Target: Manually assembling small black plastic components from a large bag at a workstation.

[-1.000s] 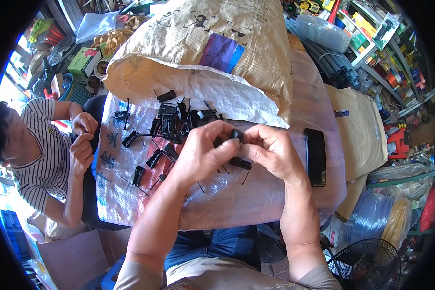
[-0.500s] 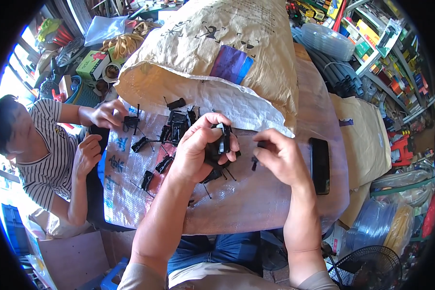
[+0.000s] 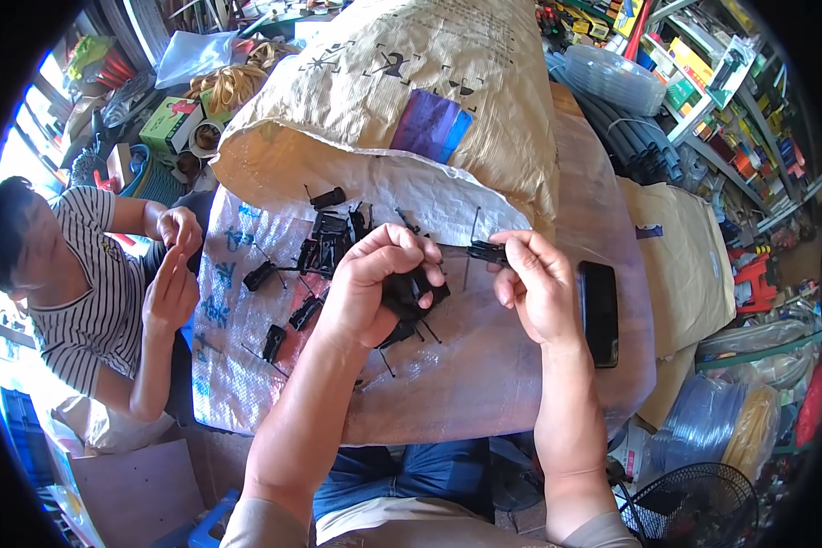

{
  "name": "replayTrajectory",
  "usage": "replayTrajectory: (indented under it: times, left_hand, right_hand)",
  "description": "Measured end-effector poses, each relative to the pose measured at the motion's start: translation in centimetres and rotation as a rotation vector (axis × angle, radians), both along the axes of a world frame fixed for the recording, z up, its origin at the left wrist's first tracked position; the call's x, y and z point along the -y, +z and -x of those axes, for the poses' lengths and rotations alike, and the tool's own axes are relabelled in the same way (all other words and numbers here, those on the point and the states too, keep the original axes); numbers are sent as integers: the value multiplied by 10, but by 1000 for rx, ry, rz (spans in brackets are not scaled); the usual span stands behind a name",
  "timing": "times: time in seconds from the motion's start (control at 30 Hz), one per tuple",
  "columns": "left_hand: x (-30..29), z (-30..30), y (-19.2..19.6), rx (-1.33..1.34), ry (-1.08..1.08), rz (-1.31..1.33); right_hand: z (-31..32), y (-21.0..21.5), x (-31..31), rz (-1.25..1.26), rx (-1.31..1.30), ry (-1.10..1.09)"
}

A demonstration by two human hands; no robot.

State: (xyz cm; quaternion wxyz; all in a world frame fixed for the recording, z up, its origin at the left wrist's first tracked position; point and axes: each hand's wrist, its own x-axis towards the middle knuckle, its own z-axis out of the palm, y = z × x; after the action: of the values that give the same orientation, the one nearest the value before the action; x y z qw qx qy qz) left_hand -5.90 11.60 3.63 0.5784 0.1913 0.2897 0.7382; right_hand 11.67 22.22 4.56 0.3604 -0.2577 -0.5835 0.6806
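My left hand (image 3: 370, 279) is closed, fingers curled round black plastic parts (image 3: 400, 294) whose exact kind I cannot make out. To its right, my right hand (image 3: 543, 285) pinches a small black plastic piece with thin rods (image 3: 487, 252) between thumb and fingertips. Both hands are above the table, a short gap between them. Beyond and left of my left hand lies a pile of similar black pieces (image 3: 331, 230). Some lie apart from it, such as a single black piece with a thin rod (image 3: 273, 343). Others lie partly hidden under my left hand.
A large paper sack (image 3: 484, 82) lies mouth-open across the far side of the table (image 3: 484, 393). A black phone (image 3: 599, 315) rests by my right wrist. At the left sits a co-worker in a striped shirt (image 3: 73, 274), hands together. A fan (image 3: 694, 511) stands at lower right.
My right hand has turned and raised the small black piece, its thin rods now showing. My left fingers have curled in further. The co-worker's hand has left the table, taking a black piece away.
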Motion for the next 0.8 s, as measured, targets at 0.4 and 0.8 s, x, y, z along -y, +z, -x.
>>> replayTrajectory:
  times: [0.4,0.8]
  left_hand:
    - [5,-24,13,-1081,57,29]
    - [5,-30,11,-1102,215,38]
  right_hand:
    - [-4,5,-1,177,37,57]
    - [2,-6,4,-188,-81,175]
